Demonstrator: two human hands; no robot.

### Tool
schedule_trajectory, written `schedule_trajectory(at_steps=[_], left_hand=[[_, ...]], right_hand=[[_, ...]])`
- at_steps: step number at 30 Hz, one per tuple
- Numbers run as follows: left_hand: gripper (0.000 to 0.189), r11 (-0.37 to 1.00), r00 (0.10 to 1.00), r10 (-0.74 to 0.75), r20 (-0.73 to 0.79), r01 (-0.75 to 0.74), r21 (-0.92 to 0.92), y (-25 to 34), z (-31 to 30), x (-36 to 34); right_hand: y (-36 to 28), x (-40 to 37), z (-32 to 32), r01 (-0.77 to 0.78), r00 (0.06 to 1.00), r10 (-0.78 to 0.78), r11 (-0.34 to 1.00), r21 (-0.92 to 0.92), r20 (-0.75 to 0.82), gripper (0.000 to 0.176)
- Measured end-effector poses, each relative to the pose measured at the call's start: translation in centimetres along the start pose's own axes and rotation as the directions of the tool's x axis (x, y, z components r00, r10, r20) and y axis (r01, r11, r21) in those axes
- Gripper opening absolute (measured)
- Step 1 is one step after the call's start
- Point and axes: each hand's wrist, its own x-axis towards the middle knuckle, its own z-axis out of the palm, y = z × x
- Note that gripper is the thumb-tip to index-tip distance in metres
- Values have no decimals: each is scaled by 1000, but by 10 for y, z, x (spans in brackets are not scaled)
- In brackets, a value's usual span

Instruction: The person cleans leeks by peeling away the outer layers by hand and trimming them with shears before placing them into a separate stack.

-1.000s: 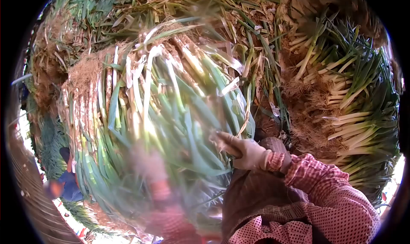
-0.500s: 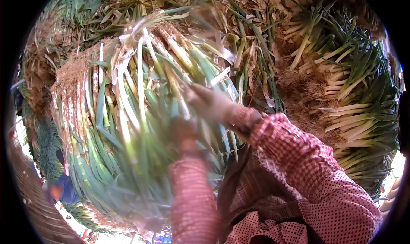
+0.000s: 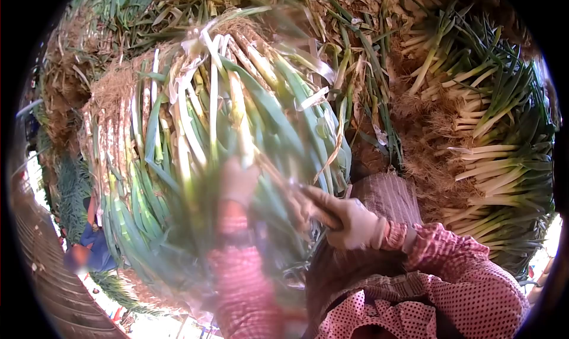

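Observation:
My left hand, gloved and smeared by motion, is closed around the lower white part of a large green onion. The onion's pale stem points up and away over the heap. My right hand, in a pale glove, is closed on a brownish, withered leaf. That leaf stretches from beside my left hand down to my right fingers and is partly blurred. Under and around both hands lies a big pile of untrimmed green onions, roots toward the far side, green leaves toward me.
Cleaned green onions with white stems and brown roots are stacked along the right. Dry leaf scraps cover the ground at the far side. My clothed knee is beside my right hand. A blurred person in blue is at lower left.
My right hand has moved down and right, away from the onion, drawing the withered leaf with it. My left hand has shifted slightly left and up, and my knee now shows.

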Motion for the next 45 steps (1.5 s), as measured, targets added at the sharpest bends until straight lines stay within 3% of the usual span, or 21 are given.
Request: schedule_trajectory(at_steps=[1,3,6,9,10,12,15,18,20,22,23,25,27,29,31,34,37,40,42,44,45], left_hand=[[37,998,1000,-1,-14,1,57,2,-1,-2],[41,993,997,37,-70,-29,114,5,-5,-2],[46,992,987,99,-126,-89,85,-1,-3,-6],[47,992,993,51,-111,-38,117,4,-8,-12],[46,982,991,54,-125,-30,185,3,-8,-9],[45,990,993,32,-114,-16,140,2,-10,-8],[38,994,996,81,-40,-84,-72,-21,-15,1],[38,910,984,17,178,59,-411,-2,-33,-22],[36,838,979,90,185,25,-545,-18,-42,-26],[33,779,973,177,149,-46,-626,-57,-48,-11],[35,677,946,208,250,45,-734,-62,-50,-14],[54,655,949,226,219,18,-755,-111,-37,12],[52,629,927,241,287,76,-774,-94,-34,-2],[49,593,918,268,294,83,-801,-71,-29,-15],[46,549,925,292,245,48,-834,-60,-25,-22],[46,486,920,305,248,73,-871,-63,-21,-19],[47,400,905,328,271,128,-908,-77,-17,-13],[47,270,879,359,314,224,-936,-93,-9,-6],[48,161,848,395,353,314,-936,-107,-2,0],[48,14,786,478,392,439,-898,-121,8,3],[49,-41,753,521,402,492,-869,-120,10,4]], right_hand=[[-4,5,-2,-73,997,73,997,-33,-17,99],[7,11,6,153,985,-154,988,-17,-79,97],[-2,10,9,16,1000,-15,999,-36,22,96],[-9,40,7,12,996,-21,995,-104,-82,95],[-5,56,5,71,991,-74,997,-37,-108,95],[-5,81,-3,100,974,-108,994,-47,-200,93],[16,137,-10,264,900,-285,958,-109,-329,91],[-14,164,-30,226,898,-289,950,-216,-333,78],[-2,180,-28,268,889,-328,938,-218,-320,80],[-22,112,-22,228,944,-216,973,21,-248,88],[-21,81,-18,229,958,-238,971,-72,-161,89],[-12,38,-2,239,970,-241,970,-49,-42,92],[-23,38,1,133,990,-134,991,-22,-43,95],[-24,72,-9,180,979,-179,984,-5,-93,96],[-30,113,-16,244,935,-282,951,-188,-216,92],[-54,173,-39,157,957,-188,976,-151,-219,81],[-59,165,-48,232,959,-230,973,-10,-168,81],[-14,161,-32,518,850,-519,855,-38,-96,85],[-24,179,-43,389,908,-400,915,-104,-122,87],[-69,161,-45,104,966,-25,948,301,-256,90],[-71,168,-43,233,946,-127,907,351,-298,89]])
